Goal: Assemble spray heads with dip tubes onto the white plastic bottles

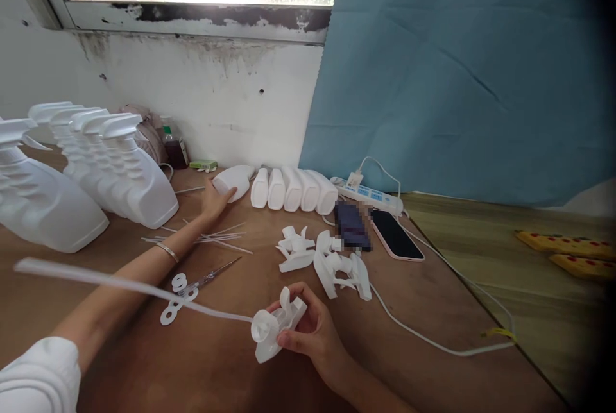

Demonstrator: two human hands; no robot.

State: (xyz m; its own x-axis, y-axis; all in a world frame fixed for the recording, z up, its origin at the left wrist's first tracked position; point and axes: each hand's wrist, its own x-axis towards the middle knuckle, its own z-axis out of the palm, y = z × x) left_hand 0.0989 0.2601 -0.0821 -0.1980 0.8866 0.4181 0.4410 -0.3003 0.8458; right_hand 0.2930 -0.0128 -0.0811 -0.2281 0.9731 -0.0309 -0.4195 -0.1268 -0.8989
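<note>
My right hand (pixel 315 333) holds a white trigger spray head (pixel 282 326) low over the front of the table. From its cap a long translucent dip tube (pixel 144 288) sticks out to the left. Farther back, my left hand (pixel 216 200) reaches out and grips the base end of a white plastic bottle (pixel 235 181) lying on its side, thumb and fingers on either side of it. Right of that bottle, several more white bottles (pixel 293 190) lie in a row. Loose white spray heads (pixel 296 249) lie in a heap beyond my right hand.
Assembled spray bottles (pixel 139 176) stand on the left. Thin tubes (pixel 221 236), white ring washers (pixel 168 313) and a screwdriver (pixel 212 274) lie near my left forearm. Two phones, one pink-edged (pixel 397 236), a power strip (pixel 373 193) and a white cable (pixel 433 349) occupy the right side.
</note>
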